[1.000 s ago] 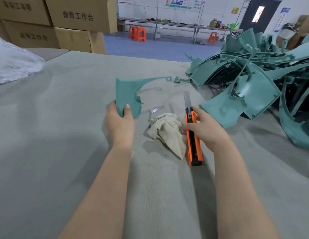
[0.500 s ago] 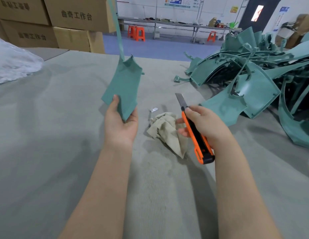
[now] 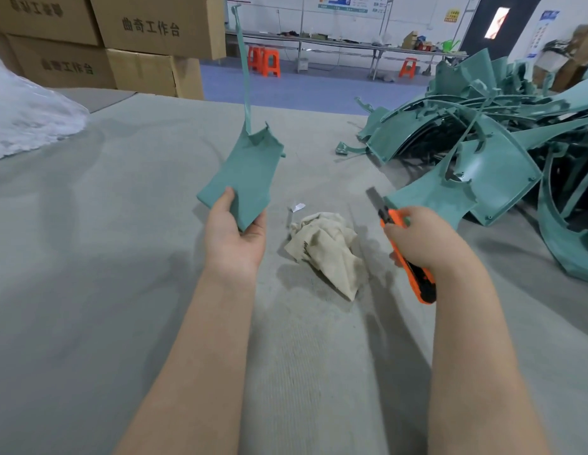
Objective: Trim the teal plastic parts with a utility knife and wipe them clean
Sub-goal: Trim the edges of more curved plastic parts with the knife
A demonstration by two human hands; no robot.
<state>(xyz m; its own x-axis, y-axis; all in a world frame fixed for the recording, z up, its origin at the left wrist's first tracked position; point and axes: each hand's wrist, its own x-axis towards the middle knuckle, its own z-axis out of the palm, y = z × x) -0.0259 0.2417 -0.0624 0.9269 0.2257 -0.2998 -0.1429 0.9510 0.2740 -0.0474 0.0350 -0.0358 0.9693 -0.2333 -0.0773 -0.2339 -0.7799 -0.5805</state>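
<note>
Head: teal part (image 3: 246, 178), utility knife (image 3: 422, 284)

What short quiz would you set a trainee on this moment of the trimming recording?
1. True or false: nobody is holding the utility knife.
2. What does the left hand hold? A) a roll of tape B) a teal part C) a brush
3. Fill in: the pile of teal parts lies on the person's ____ side.

Key: 1 false, the right hand grips it with the blade out. 2 B. 3 right.
</note>
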